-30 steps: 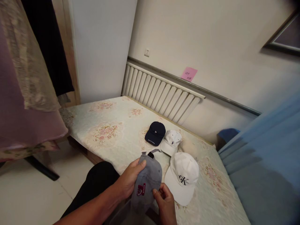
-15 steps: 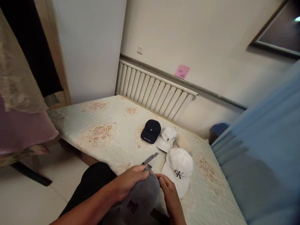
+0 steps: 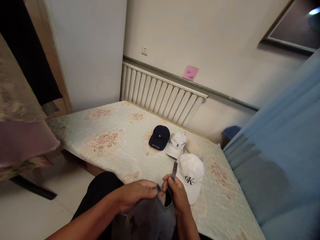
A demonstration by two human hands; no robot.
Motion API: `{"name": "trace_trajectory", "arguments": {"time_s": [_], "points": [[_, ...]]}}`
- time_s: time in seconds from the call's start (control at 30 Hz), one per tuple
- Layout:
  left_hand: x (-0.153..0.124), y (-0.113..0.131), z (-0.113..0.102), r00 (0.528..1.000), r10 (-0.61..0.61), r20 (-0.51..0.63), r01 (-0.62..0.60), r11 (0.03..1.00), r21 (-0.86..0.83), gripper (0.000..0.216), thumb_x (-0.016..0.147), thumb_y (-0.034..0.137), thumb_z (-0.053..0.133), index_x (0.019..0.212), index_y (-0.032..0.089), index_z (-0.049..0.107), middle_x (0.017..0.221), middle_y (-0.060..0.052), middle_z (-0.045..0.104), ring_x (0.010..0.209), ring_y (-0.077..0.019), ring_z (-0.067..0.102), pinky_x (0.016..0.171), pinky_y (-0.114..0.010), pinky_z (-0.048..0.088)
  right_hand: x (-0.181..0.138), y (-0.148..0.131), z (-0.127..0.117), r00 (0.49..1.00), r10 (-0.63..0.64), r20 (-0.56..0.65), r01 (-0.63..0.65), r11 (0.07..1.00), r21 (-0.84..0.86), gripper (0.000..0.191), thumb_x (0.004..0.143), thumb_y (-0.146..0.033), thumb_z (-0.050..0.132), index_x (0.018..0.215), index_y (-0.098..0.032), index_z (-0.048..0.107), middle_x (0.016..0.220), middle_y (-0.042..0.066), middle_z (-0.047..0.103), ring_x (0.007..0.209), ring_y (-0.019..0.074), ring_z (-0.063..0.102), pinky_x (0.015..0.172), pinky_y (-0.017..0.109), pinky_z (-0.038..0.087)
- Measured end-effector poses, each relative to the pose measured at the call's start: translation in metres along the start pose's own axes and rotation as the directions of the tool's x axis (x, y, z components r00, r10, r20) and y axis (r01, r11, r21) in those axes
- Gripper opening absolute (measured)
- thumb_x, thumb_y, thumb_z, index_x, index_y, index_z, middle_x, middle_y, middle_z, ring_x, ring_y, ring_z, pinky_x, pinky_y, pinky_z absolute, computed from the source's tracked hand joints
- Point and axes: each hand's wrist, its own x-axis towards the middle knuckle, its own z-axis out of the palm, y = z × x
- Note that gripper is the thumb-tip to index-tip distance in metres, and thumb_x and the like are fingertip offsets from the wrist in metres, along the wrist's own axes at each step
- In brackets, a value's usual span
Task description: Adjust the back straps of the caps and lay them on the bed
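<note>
A dark grey baseball cap [image 3: 150, 218] sits low over my lap, its back opening turned up toward me. My left hand [image 3: 136, 195] pinches the cap's edge at the left of that opening. In my right hand [image 3: 177, 190], thumb and fingers grip the grey back strap [image 3: 174, 170], whose free end points upward. Past my hands, a white cap with black letters [image 3: 191, 173] lies on the floral bed cover [image 3: 120, 170]. Behind it are a smaller white cap [image 3: 177, 144] and a navy cap [image 3: 159, 137], side by side.
A beige, rounded thing [image 3: 195, 149] lies behind the white caps. A white radiator [image 3: 160, 93] runs along the wall beyond the bed. Blue curtain [image 3: 280, 150] hangs at the right; clothes [image 3: 22, 100] hang at the left. My dark-clothed knee [image 3: 102, 186] touches the bed's near edge.
My right hand has taken hold of the strap's end, which stood near my left hand before. The cap has turned and its back opening now shows. The view has shifted slightly.
</note>
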Motion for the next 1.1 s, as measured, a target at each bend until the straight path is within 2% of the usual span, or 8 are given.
{"name": "trace_trajectory", "arguments": {"time_s": [0.1,0.4,0.57,0.7,0.77,0.87,1.0,1.1], "points": [[-0.001,0.002,-0.007,1.0,-0.001,-0.02,0.002,0.999,0.044,0.027,0.071,0.036,0.069,0.079,0.011,0.067,0.072,-0.004,0.065,0.061,-0.0116,0.056,0.064,-0.024,0.042,-0.002,-0.007,0.0,0.998,-0.05,-0.028,0.05,0.999,-0.003,0.023,0.088,-0.041,0.051,0.085,-0.019,0.056,0.051,-0.006,0.051,0.044,0.0101,0.048,0.057,0.027,0.043],[0.001,0.005,-0.01,1.0,0.01,0.006,-0.011,0.982,0.189,0.026,0.075,0.037,0.061,0.078,0.012,0.065,0.071,-0.003,0.063,0.058,-0.0095,0.052,0.059,-0.022,0.039,-0.023,-0.037,0.028,0.984,-0.032,0.173,0.111,0.875,-0.471,0.029,0.091,-0.041,0.044,0.081,-0.017,0.057,0.059,-0.001,0.059,0.058,0.0144,0.057,0.062,0.026,0.042],[0.002,0.003,-0.006,1.0,0.015,0.006,-0.016,0.975,0.223,0.022,0.075,0.033,0.056,0.079,0.013,0.062,0.077,-0.004,0.064,0.063,-0.0117,0.054,0.065,-0.025,0.041,-0.032,-0.044,0.043,0.99,-0.049,0.13,0.12,0.775,-0.62,0.032,0.092,-0.039,0.04,0.073,-0.019,0.055,0.059,-0.002,0.055,0.058,0.0127,0.053,0.059,0.023,0.039],[0.006,-0.003,-0.009,0.986,0.049,-0.159,0.015,0.925,0.38,0.016,0.073,0.03,0.054,0.078,0.015,0.056,0.067,0.002,0.056,0.059,-0.0101,0.047,0.058,-0.023,0.037,-0.035,-0.042,0.05,0.992,-0.075,0.103,0.126,0.709,-0.694,0.025,0.091,-0.037,0.043,0.089,-0.021,0.061,0.064,-0.002,0.056,0.059,0.0138,0.05,0.056,0.023,0.038],[0.007,-0.007,-0.012,0.962,0.152,-0.227,-0.009,0.848,0.53,0.015,0.071,0.028,0.055,0.081,0.016,0.056,0.07,0.003,0.053,0.061,-0.0098,0.044,0.057,-0.021,0.034,-0.034,-0.039,0.052,0.989,-0.087,0.116,0.144,0.695,-0.705,0.02,0.089,-0.035,0.046,0.093,-0.022,0.062,0.073,0.0,0.06,0.067,0.0162,0.054,0.064,0.025,0.04],[0.006,-0.009,-0.017,0.95,0.238,-0.205,-0.056,0.77,0.635,0.022,0.071,0.028,0.057,0.09,0.018,0.055,0.074,0.003,0.054,0.065,-0.0107,0.044,0.057,-0.021,0.033,-0.028,-0.035,0.051,0.991,-0.038,0.129,0.116,0.728,-0.676,0.014,0.085,-0.031,0.053,0.087,-0.023,0.064,0.077,0.001,0.062,0.075,0.0193,0.056,0.07,0.027,0.041],[-0.008,-0.003,-0.027,0.988,0.137,-0.076,-0.066,0.803,0.593,0.024,0.069,0.027,0.058,0.092,0.019,0.056,0.07,0.004,0.054,0.059,-0.0099,0.042,0.052,-0.019,0.031,-0.017,-0.032,0.047,0.99,0.085,0.112,-0.012,0.843,-0.538,0.014,0.081,-0.032,0.057,0.076,-0.02,0.06,0.063,-0.002,0.055,0.063,0.0139,0.05,0.059,0.024,0.039],[-0.022,0.001,-0.045,0.997,0.069,-0.036,-0.033,0.798,0.601,0.022,0.067,0.025,0.06,0.088,0.02,0.061,0.071,0.004,0.056,0.061,-0.0104,0.045,0.053,-0.019,0.033,-0.006,-0.039,0.049,0.983,0.173,0.057,-0.145,0.932,-0.333,0.023,0.078,-0.04,0.062,0.074,-0.019,0.054,0.05,-0.008,0.04,0.045,0.0068,0.033,0.043,0.019,0.025]]}}
